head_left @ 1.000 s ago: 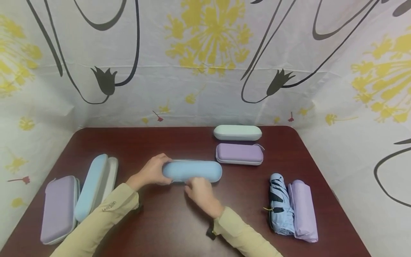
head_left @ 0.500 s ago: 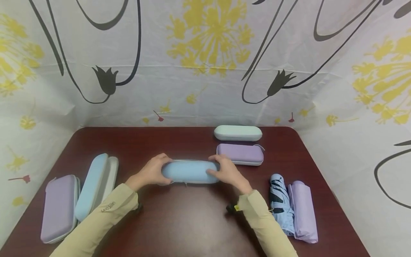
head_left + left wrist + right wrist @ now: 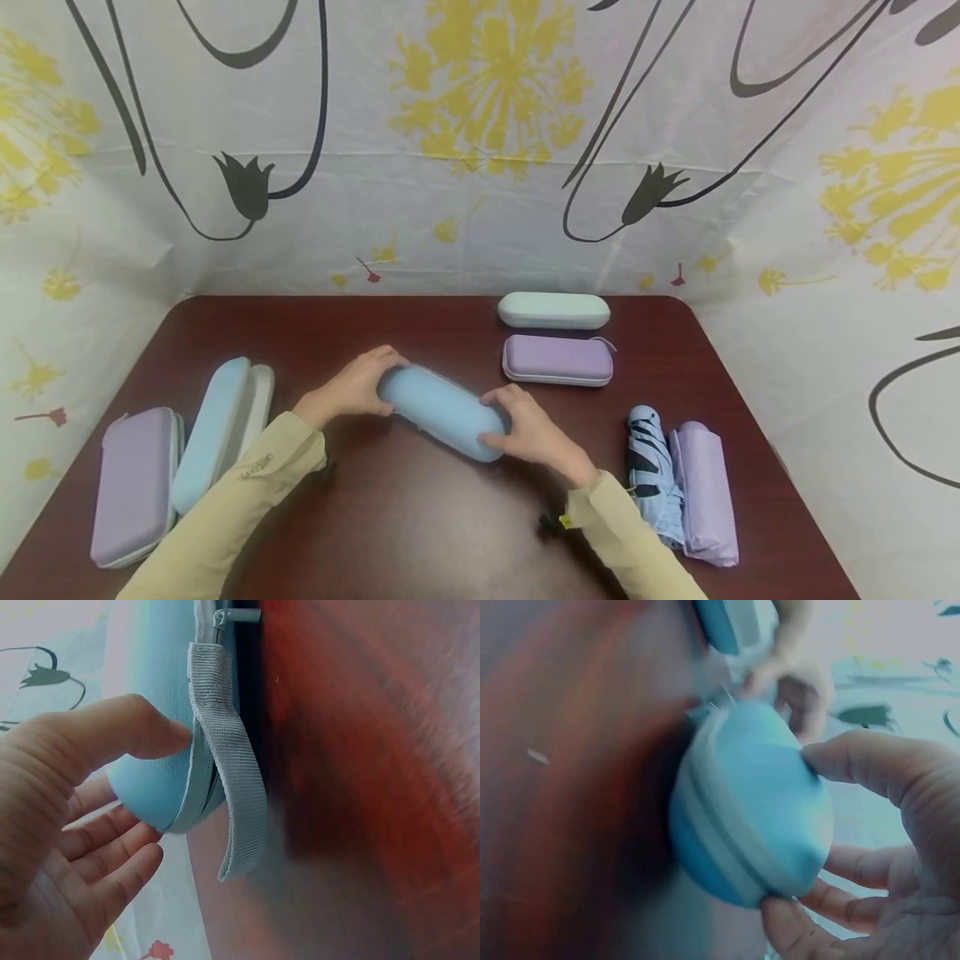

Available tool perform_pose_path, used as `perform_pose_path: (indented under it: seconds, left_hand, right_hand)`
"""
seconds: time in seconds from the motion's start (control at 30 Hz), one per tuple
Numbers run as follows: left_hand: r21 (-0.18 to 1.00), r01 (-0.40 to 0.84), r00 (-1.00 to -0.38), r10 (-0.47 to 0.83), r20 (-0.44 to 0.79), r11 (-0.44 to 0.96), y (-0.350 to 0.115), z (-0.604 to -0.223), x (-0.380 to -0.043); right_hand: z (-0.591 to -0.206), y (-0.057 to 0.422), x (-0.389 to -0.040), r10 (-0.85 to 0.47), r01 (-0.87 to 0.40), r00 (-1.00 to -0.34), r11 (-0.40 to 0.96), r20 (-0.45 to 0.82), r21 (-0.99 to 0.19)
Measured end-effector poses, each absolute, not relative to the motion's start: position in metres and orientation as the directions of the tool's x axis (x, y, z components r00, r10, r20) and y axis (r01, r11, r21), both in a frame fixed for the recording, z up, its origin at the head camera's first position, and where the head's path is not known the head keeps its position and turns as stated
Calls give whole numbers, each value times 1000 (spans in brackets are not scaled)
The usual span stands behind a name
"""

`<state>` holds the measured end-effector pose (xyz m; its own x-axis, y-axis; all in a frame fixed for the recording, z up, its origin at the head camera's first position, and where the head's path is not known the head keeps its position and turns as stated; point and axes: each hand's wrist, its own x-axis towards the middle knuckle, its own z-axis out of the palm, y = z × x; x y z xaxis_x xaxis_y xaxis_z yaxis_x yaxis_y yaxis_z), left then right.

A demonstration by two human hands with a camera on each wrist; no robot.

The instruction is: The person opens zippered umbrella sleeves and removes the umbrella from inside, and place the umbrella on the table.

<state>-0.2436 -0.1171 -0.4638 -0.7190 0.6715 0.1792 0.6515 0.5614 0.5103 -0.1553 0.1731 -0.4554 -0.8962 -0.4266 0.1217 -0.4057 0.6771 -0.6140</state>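
A light blue zippered case (image 3: 442, 412) lies at a slant in the middle of the head view, its right end nearer to me. Around its left end, my left hand (image 3: 362, 385) has its thumb and fingers curled. My right hand (image 3: 531, 427) grips the opposite end between thumb and fingers. A grey fabric loop (image 3: 229, 742) hangs from the case's left end beside the zipper, in the left wrist view. The right wrist view is blurred, with the case's rounded end (image 3: 765, 802) between thumb and fingers. Whether the case touches the table cannot be told.
At the left lie a large purple case (image 3: 137, 487), a long blue case (image 3: 212, 433) and a pale one (image 3: 257, 408). A mint case (image 3: 553, 310) and a small purple case (image 3: 558, 360) sit at the back. Two folded umbrellas, blue (image 3: 652, 471) and lilac (image 3: 703, 492), lie right.
My right hand has gone from the case's front edge to its right end. The blue case has turned, its right end swinging towards me. My left hand keeps hold of the left end.
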Motion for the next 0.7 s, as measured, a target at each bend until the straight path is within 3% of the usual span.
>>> perform_pose_path:
  seconds: [0.27,0.5,0.7]
  left_hand:
    - [543,663,-687,706,170,515,-116,-464,-260]
    - [474,698,-666,731,152,537,-104,-469,-270]
    - [414,741,-636,750,182,528,-93,-471,-269]
  right_hand:
    - [-467,150,-121,-375,-424,-902,677,214,-602]
    - [-473,126,-97,-378,-495,-869,644,320,-584]
    - [-475,113,-91,-402,-506,-861,606,312,-614]
